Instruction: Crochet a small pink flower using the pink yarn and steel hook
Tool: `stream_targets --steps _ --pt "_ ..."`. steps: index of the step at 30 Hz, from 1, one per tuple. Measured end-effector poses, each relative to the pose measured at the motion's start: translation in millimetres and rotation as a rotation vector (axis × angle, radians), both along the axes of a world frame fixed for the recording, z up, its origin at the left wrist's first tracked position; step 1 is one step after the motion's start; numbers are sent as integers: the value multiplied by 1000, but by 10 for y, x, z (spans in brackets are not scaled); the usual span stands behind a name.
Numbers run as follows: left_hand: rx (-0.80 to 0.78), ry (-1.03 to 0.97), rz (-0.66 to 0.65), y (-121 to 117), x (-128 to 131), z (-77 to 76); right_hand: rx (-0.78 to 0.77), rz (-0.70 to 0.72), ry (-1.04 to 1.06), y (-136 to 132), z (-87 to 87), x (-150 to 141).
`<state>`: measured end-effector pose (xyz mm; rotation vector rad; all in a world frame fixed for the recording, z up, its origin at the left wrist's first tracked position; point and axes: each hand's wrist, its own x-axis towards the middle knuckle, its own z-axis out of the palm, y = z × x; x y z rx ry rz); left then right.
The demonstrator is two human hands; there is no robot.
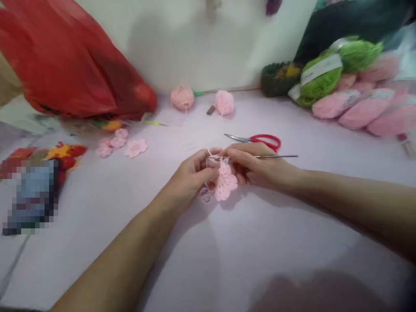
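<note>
Fingers [204, 164] grip a pink crochet flower [225, 183] and steel hook [276, 156], its tip apparently hidden.

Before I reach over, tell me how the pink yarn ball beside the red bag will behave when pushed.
The pink yarn ball looks round, so it would probably roll easily; its soft winding suggests it is light for its size.

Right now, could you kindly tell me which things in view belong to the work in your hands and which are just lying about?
In use: left hand, right hand, metal crochet hook, pink crocheted flower.

Lying about: red-handled scissors, pink yarn balls, loose pink crocheted flowers, green yarn skeins, red plastic bag.
</note>
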<state>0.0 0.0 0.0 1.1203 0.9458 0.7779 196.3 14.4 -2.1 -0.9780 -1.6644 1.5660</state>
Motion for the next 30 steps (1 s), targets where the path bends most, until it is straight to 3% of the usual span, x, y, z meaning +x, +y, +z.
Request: stream_targets --steps 22,30 --pt "29 124 22 -1 -30 9 62 -10 -105 71 -49 -15" --pt "-1 118 32 -6 -23 23 47 -5 -74 64 8 -38"
